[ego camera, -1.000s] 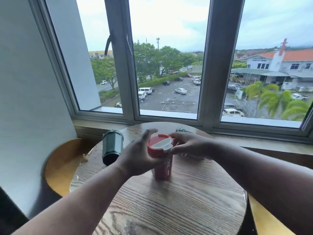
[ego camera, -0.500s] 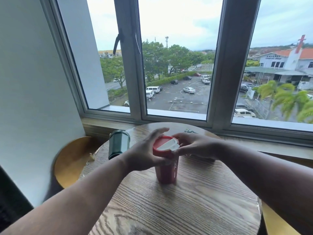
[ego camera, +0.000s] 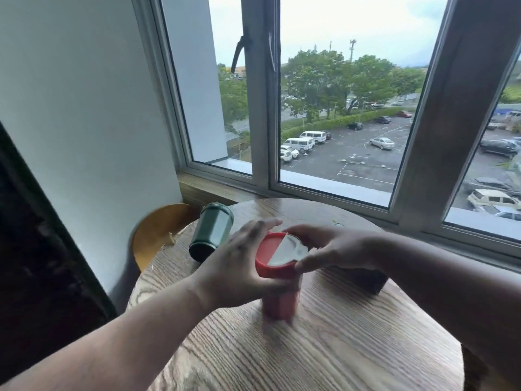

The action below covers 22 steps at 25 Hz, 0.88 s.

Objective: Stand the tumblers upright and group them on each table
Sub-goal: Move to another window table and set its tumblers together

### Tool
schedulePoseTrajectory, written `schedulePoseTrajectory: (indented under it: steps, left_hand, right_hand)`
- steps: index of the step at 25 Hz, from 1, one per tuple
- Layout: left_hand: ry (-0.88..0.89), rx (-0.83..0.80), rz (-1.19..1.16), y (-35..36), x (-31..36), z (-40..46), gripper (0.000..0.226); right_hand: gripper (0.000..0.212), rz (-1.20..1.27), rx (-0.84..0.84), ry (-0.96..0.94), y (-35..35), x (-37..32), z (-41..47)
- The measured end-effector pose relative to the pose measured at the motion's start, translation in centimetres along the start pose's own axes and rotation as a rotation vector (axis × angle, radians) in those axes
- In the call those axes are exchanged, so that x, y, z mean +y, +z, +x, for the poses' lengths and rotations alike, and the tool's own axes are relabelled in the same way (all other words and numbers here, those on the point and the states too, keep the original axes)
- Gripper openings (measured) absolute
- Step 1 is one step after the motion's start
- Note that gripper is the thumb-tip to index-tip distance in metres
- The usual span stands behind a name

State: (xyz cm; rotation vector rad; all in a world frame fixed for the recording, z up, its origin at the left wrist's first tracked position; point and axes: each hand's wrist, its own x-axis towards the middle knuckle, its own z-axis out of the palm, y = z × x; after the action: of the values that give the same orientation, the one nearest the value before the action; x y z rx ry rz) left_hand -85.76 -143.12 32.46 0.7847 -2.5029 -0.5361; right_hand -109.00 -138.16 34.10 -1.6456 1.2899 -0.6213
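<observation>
The round wooden table (ego camera: pixel 324 348) carries 2 tumblers: a red tumbler (ego camera: pixel 279 297) upright near its middle, a green tumbler (ego camera: pixel 211 232) on its side at the far-left edge.

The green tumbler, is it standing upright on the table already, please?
No, the green tumbler lies on its side near the table's left edge, while both hands hold the upright red tumbler.
</observation>
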Motion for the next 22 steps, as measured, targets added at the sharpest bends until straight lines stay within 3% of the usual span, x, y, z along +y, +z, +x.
schedulePoseTrajectory:
  steps: [4,7,10,12,14,18,22]
  left_hand:
    - [-0.071,-0.020,-0.138,-0.8,-0.2,-0.8,0.092]
    - [-0.226,0.221,-0.241,-2.2,-3.0,-0.1,0.069]
    - [-0.459,0.365,-0.151,-3.9,-7.2,2.0,0.048]
    - [-0.584,0.302,-0.026,-4.6,-10.3,3.7,0.051]
    - [-0.684,0.155,0.020,-4.9,-12.7,5.6,0.069]
    - [-0.835,-0.095,-0.284,-4.3,-15.2,8.2,0.088]
    - [-0.770,-0.092,-0.448,-3.7,-16.9,8.9,0.088]
  right_hand:
    - [0.075,-0.226,-0.068,0.024,-1.6,-1.0,0.4]
    - [0.064,-0.221,0.016,0.041,-2.6,-2.1,2.5]
    - [0.039,-0.272,0.058,0.083,-3.1,-3.0,6.4]
    - [0.033,-0.397,0.078,0.112,-3.2,-3.1,9.1]
    - [0.032,-0.471,0.086,0.147,-3.2,-3.2,11.8]
    - [0.036,-0.525,0.051,0.269,-2.2,-3.0,15.8]
    - [0.042,-0.422,0.040,0.368,-0.9,-2.6,18.0]
